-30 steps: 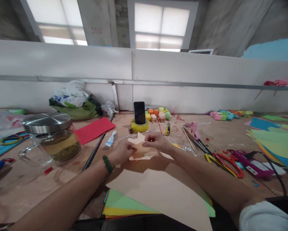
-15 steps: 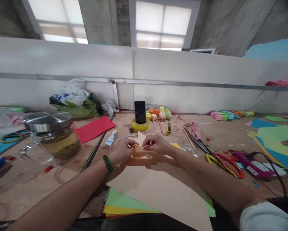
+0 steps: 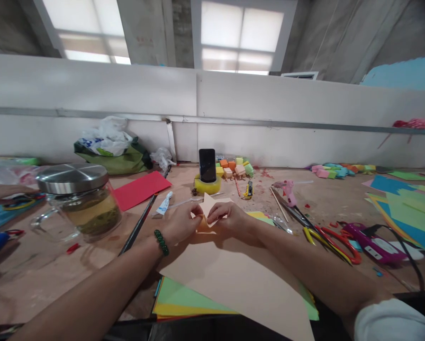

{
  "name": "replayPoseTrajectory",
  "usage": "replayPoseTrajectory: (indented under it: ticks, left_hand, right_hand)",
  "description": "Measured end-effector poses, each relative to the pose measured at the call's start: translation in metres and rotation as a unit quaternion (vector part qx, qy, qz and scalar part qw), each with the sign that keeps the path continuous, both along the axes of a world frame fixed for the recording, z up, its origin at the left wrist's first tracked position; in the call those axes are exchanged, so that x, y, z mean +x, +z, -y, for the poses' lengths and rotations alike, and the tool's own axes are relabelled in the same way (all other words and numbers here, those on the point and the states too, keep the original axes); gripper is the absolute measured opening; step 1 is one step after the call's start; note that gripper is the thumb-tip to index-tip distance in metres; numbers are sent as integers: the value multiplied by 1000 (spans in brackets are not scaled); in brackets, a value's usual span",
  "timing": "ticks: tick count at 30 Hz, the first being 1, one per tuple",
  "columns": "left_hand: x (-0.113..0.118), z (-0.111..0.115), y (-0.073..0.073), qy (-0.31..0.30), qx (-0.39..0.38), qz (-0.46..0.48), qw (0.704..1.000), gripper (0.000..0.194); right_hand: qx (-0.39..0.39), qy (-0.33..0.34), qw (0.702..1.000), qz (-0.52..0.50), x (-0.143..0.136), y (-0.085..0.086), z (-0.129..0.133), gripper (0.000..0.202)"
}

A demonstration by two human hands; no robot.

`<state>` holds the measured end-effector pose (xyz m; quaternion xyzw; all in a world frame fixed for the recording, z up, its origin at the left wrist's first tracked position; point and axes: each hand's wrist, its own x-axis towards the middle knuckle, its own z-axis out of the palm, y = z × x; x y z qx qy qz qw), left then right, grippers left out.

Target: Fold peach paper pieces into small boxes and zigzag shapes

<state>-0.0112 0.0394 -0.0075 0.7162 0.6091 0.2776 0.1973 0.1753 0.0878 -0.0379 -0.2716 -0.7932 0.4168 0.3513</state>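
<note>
Between my hands is a small folded piece of peach paper. My left hand pinches its left side; a green bead bracelet is on that wrist. My right hand grips the same piece on its right, the fingertips of both hands nearly touching. Part of the piece is hidden by my fingers. Underneath lies a large peach sheet, over a stack of green and yellow sheets.
A glass teapot and red paper are at left. A phone stands in a tape roll. Scissors, a pink glue gun and a purple device are at right. Another person's hand reaches in at far left.
My hands have drawn closer together on the folded piece. Another person's hand has appeared at the far left, and the one on the papers at far right is gone.
</note>
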Motion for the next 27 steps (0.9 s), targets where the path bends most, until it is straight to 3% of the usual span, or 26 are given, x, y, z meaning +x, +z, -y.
replayPoseTrajectory:
  ticks: [4, 9, 17, 24, 27]
  left_hand:
    - [5, 5, 5, -8, 48, -45, 998, 11]
    - [7, 5, 8, -18, 40, -37, 998, 11]
    - [9, 12, 11, -9, -70, -26, 997, 9]
    - [4, -1, 3, -119, -82, 89, 985, 6]
    - [2, -3, 2, -135, -70, 114, 982, 7]
  right_hand:
    - [25, -27, 999, -4, -4, -3, 3, 25]
    - [12, -55, 998, 6, -5, -2, 9, 18]
    - [85, 26, 996, 26, -5, 3, 13, 18]
    - [149, 23, 988, 31, -2, 2, 10, 20]
    - [188, 16, 982, 29, -1, 4, 7, 19]
